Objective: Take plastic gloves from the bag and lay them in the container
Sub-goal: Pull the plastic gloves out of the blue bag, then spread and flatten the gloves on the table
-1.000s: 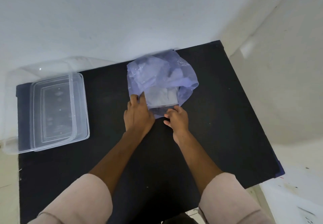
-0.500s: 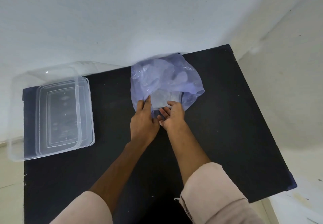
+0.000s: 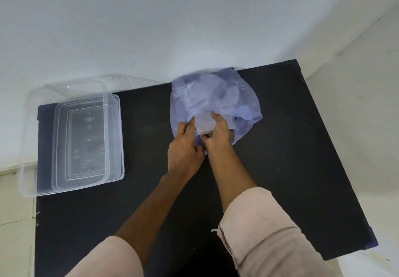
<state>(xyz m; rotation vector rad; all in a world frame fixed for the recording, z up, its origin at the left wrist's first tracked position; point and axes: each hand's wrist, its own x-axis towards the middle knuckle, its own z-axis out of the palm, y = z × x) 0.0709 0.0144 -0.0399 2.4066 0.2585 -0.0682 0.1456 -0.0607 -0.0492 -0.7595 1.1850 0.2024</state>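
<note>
Here, a translucent bluish bag (image 3: 216, 101) lies on the black table (image 3: 291, 147) against the white wall (image 3: 151, 28). The left hand (image 3: 183, 149) pinches the bag's near edge; the right hand (image 3: 217, 134) reaches into its mouth, fingers curled on pale plastic gloves (image 3: 204, 122) inside. The clear container (image 3: 71, 138) sits well apart at the table's left end.

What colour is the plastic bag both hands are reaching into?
The plastic bag is a translucent pale purple-blue, seen best in the head view.
</note>
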